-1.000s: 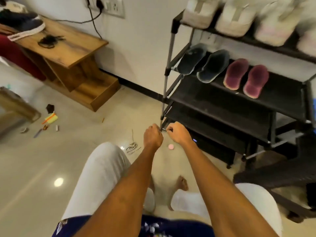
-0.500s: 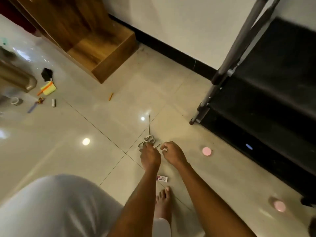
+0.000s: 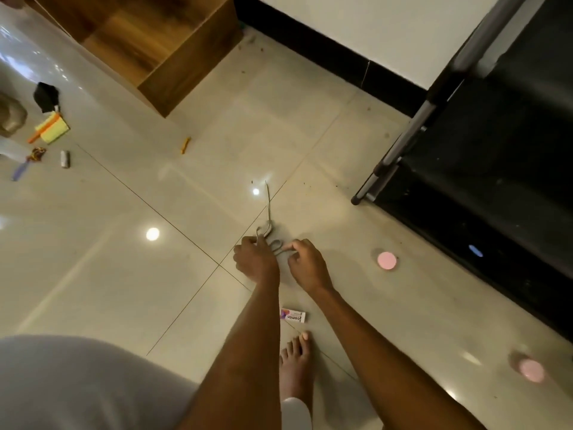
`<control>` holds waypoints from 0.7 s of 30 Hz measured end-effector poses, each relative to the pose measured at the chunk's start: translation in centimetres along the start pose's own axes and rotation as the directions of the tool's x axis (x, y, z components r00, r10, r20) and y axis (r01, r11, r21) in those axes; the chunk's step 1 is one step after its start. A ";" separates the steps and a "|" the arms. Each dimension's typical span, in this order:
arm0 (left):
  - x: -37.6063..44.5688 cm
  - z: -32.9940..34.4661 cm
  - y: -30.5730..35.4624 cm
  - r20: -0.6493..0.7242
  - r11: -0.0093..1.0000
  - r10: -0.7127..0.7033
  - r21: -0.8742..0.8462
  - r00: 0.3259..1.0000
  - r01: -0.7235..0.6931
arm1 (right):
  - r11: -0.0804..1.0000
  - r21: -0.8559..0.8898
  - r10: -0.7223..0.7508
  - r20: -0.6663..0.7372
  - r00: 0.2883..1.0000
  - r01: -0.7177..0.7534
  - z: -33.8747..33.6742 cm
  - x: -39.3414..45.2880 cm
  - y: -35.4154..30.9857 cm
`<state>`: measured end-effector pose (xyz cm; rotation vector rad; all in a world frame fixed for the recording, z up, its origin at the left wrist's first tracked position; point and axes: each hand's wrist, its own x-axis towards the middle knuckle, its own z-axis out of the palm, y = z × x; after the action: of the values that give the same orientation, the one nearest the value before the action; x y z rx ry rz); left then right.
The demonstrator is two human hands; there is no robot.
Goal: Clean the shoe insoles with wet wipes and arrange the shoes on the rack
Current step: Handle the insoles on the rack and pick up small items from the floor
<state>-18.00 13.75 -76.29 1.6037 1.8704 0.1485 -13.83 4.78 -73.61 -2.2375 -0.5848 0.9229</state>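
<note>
Grey lace [image 3: 269, 226] now pinched by both hands [image 3: 280, 262].

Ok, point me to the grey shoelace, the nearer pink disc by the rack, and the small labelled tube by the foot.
grey shoelace [image 3: 268, 212]: head view, straight tail beyond the hands.
pink disc [image 3: 386, 260]: head view, centre of its top.
labelled tube [image 3: 293, 315]: head view, middle of its printed side.

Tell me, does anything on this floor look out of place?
Yes. A loose shoelace lies tangled on the tiles by both hands, two pink discs sit near the rack, and small clutter is scattered far left.
</note>
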 end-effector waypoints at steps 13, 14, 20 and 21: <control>-15.0 -21.2 8.7 0.077 0.784 0.620 -0.040 0.781 -0.619 | 0.973 -0.164 -0.184 -0.139 0.973 0.161 -16.1 -15.1 -16.1; -16.0 -22.8 9.6 0.081 0.766 0.642 -0.044 0.762 -0.641 | 0.971 -0.158 -0.204 -0.157 0.966 0.180 -17.3 -16.3 -17.7; -22.9 -33.5 14.3 0.194 0.630 0.775 -0.310 0.601 -0.712 | 0.952 -0.100 -0.304 -0.204 0.931 0.289 -25.2 -26.5 -26.5; -23.7 -34.9 15.1 0.216 0.608 0.791 -0.376 0.572 -0.699 | 0.951 -0.095 -0.308 -0.196 0.931 0.294 -26.3 -28.3 -27.5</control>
<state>-23.53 7.01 -32.29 1.9833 0.7325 0.4087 -17.10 -3.45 -27.01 -2.1841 -0.8405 0.5138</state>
